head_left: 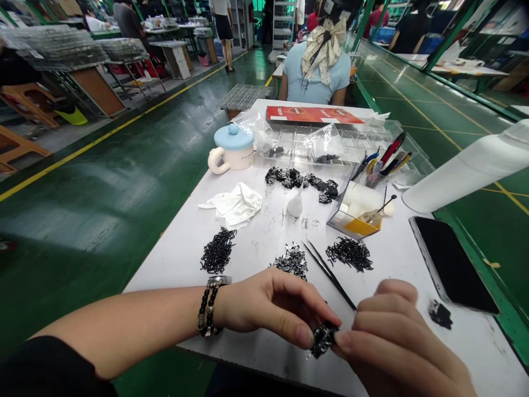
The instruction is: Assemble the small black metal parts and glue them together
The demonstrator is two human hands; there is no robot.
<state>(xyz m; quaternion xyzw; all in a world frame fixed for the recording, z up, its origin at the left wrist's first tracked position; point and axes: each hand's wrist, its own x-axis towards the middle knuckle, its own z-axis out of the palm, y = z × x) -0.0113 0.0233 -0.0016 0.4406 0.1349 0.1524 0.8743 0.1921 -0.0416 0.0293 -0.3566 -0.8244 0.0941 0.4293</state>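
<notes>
Between the thumb and fingertips of my left hand [275,306] is a small black and silver part [323,339], held over the front of the white table [256,248]. My right hand [397,336] touches the part's right side with its thumb and curled fingers; whether it holds a smaller piece there is hidden. Behind my left hand lies a pile of small silver metal pieces [292,260]. Black tweezers [329,274] rest on the table beside that pile. Small black pieces form one heap [218,251] at the left and another [350,253] at the right.
A phone [454,264], a white bottle [467,168] and a tool holder [357,212] stand or lie at the right. Further back are a lidded mug [233,149], a white cloth [235,204] and black parts [289,177]. A person [316,71] sits beyond the table.
</notes>
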